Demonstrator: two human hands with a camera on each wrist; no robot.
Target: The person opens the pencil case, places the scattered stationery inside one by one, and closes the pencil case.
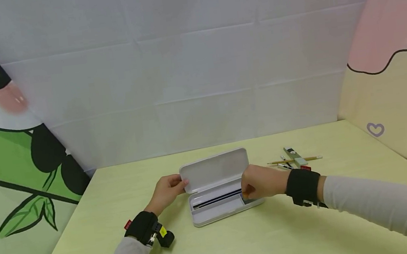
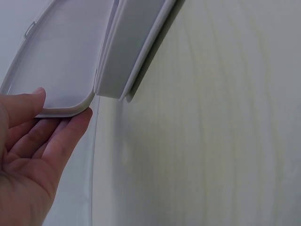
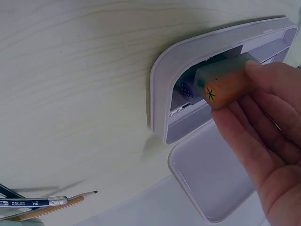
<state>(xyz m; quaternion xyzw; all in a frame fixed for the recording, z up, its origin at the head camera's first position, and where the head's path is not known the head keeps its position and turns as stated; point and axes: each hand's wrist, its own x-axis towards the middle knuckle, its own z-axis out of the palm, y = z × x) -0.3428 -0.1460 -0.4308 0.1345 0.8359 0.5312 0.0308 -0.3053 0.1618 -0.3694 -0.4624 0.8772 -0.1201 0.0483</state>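
The right hand point(image 3: 263, 141) is pinching an orange eraser point(image 3: 225, 84) over the open pencil case point(image 1: 220, 203) at frame centre, which is holding a dark pen point(image 1: 216, 199). The left hand point(image 1: 167, 190) is gripping the lid point(image 1: 214, 170). Only the right wrist view is showing the eraser; the head view is showing pencils point(image 1: 295, 160) lying at right.

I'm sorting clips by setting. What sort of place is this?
Probably a staged desk corner, not a real room: a pale tabletop with a pencil case, hemmed in by a white sheet and cartoon backdrops.
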